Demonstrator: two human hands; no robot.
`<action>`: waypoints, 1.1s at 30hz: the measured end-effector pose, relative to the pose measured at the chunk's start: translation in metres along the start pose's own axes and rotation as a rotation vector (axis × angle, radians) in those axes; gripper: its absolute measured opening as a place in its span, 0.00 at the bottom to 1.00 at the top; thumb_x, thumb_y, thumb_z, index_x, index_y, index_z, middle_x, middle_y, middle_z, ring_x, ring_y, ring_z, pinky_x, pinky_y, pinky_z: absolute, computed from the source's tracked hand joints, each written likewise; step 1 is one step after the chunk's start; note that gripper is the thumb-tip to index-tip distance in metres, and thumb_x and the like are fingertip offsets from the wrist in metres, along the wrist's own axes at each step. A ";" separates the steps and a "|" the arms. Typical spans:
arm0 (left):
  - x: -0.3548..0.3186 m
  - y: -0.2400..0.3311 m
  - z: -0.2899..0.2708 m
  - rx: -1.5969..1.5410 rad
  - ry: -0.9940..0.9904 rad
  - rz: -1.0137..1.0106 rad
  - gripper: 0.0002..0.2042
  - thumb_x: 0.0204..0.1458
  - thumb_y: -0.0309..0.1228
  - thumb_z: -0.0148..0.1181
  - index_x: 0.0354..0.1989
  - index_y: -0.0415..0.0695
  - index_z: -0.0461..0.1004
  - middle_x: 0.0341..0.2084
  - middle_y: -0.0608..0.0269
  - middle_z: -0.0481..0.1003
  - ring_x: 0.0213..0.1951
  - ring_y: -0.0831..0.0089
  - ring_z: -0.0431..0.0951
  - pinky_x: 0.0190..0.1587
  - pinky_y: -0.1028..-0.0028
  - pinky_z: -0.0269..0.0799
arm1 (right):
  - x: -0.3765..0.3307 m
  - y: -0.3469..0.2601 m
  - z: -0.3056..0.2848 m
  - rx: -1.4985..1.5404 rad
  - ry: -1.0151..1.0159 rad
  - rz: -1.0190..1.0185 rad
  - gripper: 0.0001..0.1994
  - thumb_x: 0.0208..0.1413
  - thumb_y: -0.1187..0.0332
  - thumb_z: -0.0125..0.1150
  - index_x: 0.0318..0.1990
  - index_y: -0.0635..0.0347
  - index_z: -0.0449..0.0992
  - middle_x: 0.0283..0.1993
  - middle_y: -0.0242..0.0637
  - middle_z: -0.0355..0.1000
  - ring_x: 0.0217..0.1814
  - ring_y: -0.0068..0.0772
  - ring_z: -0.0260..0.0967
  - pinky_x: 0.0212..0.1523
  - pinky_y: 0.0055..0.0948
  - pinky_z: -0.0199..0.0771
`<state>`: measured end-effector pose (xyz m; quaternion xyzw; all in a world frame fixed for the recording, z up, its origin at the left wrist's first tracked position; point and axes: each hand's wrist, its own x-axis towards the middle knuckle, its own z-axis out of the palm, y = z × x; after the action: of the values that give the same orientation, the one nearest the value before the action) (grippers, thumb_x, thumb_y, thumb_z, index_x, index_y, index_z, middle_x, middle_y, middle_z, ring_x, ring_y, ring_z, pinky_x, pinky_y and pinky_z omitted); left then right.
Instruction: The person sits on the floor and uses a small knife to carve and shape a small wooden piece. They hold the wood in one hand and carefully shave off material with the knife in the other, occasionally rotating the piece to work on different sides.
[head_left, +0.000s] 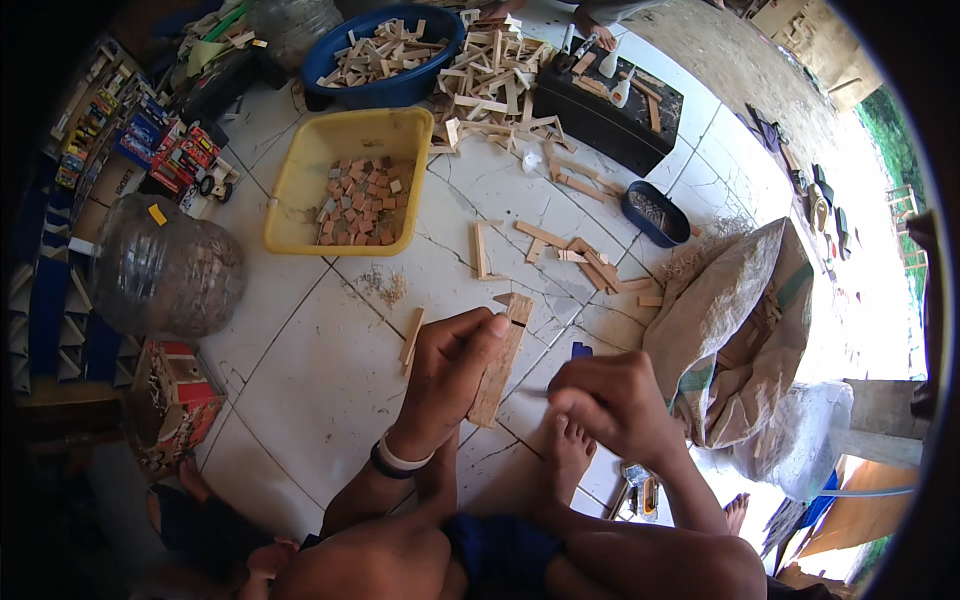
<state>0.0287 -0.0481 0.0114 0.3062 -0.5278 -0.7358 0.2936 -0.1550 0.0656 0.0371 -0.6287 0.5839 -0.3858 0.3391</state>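
"Where's the work?"

"A wooden strip (pixel 497 375), pinched by thumb and fingers of the left hand (pixel 452 365) above the tiled floor (pixel 300 370)."

"And the right hand (pixel 618 402)?"

"Just right of it, fingers curled in; I can't tell whether it holds anything."

"Which step?"

"Steadying one piece, I'd judge; next calls for a firm left grip as the right comes in."

"Any writing?"

"Lettering on a red package (pixel 190 158), far left; none I can see on the strip."

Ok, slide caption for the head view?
Left hand grips a wood strip, right hand curled alongside, over white tiles; yellow tub beyond.
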 end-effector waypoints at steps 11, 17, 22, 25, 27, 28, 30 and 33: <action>0.004 -0.006 0.001 -0.089 0.068 -0.083 0.17 0.71 0.35 0.52 0.26 0.44 0.66 0.21 0.81 0.60 0.26 0.92 0.55 0.28 0.81 0.52 | 0.003 0.005 0.021 0.137 -0.020 -0.061 0.19 0.70 0.58 0.58 0.31 0.64 0.77 0.23 0.41 0.71 0.23 0.45 0.72 0.27 0.37 0.71; 0.004 -0.004 0.002 -0.116 0.000 -0.084 0.16 0.71 0.36 0.52 0.29 0.44 0.71 0.22 0.81 0.66 0.27 0.94 0.60 0.30 0.84 0.57 | 0.013 0.023 0.020 0.293 0.178 0.189 0.24 0.75 0.57 0.50 0.26 0.64 0.75 0.18 0.33 0.68 0.20 0.23 0.66 0.24 0.28 0.67; 0.003 0.003 0.011 -0.062 0.058 -0.117 0.20 0.72 0.43 0.46 0.26 0.46 0.65 0.14 0.72 0.63 0.18 0.85 0.59 0.22 0.79 0.55 | 0.013 0.022 0.041 0.258 0.204 0.140 0.21 0.74 0.59 0.51 0.30 0.63 0.75 0.19 0.37 0.68 0.20 0.30 0.66 0.25 0.30 0.67; 0.004 0.006 0.008 -0.097 0.079 -0.168 0.20 0.72 0.43 0.46 0.26 0.46 0.65 0.14 0.73 0.62 0.17 0.85 0.58 0.22 0.78 0.53 | 0.006 0.015 0.047 0.150 0.060 -0.071 0.16 0.71 0.60 0.54 0.34 0.62 0.76 0.23 0.41 0.70 0.23 0.47 0.67 0.27 0.33 0.69; 0.003 0.005 0.005 -0.135 0.043 -0.152 0.20 0.72 0.42 0.47 0.26 0.46 0.65 0.14 0.73 0.61 0.17 0.85 0.57 0.21 0.78 0.51 | 0.006 0.015 0.046 0.121 0.036 -0.153 0.17 0.71 0.60 0.54 0.32 0.62 0.76 0.22 0.39 0.70 0.22 0.41 0.69 0.27 0.32 0.69; 0.003 0.004 0.005 -0.125 0.035 -0.149 0.20 0.72 0.42 0.46 0.26 0.46 0.65 0.14 0.73 0.61 0.17 0.85 0.57 0.21 0.78 0.51 | 0.007 0.017 0.043 0.200 0.098 -0.067 0.18 0.72 0.60 0.54 0.31 0.63 0.76 0.21 0.38 0.70 0.22 0.37 0.69 0.26 0.31 0.69; 0.001 0.001 0.007 -0.108 0.016 -0.145 0.20 0.73 0.42 0.46 0.26 0.46 0.65 0.14 0.74 0.60 0.17 0.85 0.56 0.20 0.78 0.50 | 0.013 0.022 0.037 0.338 0.187 0.098 0.20 0.72 0.60 0.53 0.29 0.63 0.76 0.20 0.36 0.69 0.21 0.30 0.69 0.26 0.29 0.68; 0.001 -0.001 0.009 -0.136 -0.006 -0.155 0.20 0.72 0.42 0.47 0.26 0.46 0.65 0.14 0.74 0.60 0.17 0.85 0.55 0.20 0.78 0.50 | 0.018 0.024 0.035 0.280 0.240 0.201 0.22 0.73 0.60 0.52 0.27 0.64 0.75 0.18 0.34 0.67 0.21 0.23 0.67 0.25 0.28 0.67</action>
<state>0.0214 -0.0434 0.0126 0.3233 -0.4520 -0.7915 0.2543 -0.1354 0.0451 0.0013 -0.4635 0.6205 -0.4995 0.3881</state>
